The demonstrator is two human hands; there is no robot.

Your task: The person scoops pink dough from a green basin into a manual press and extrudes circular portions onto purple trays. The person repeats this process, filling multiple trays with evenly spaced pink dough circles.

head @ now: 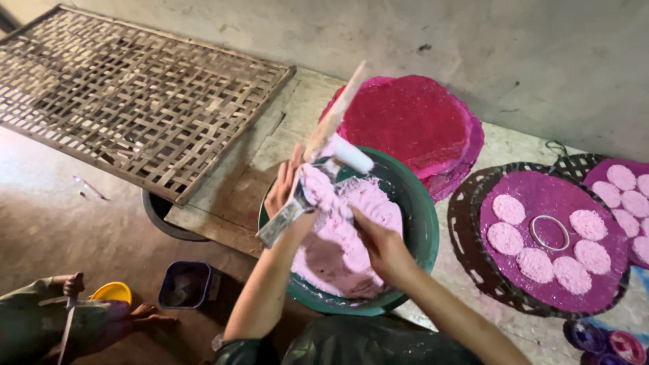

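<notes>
A green basin [424, 223] sits on the concrete bench, holding a crumbly pink mass [338, 260]. My left hand [282, 182] grips a metal press-like tool [276, 228] tilted over the basin and caked with the pink mass. A wooden handle [334, 108] and a white cylinder [351, 154] stick up from the tool. My right hand [382, 247] is in the basin just right of the tool, with its fingers curled into the pink mass and pressed against the tool's side.
A stack of red cloth rounds [412, 122] lies behind the basin. To the right, a woven tray [466, 223] holds purple cloth, several pink cakes and a metal ring [549, 232]. A bamboo lattice [128, 88] lies at left. Another person's hand [71, 285] is by a yellow bowl [111, 292].
</notes>
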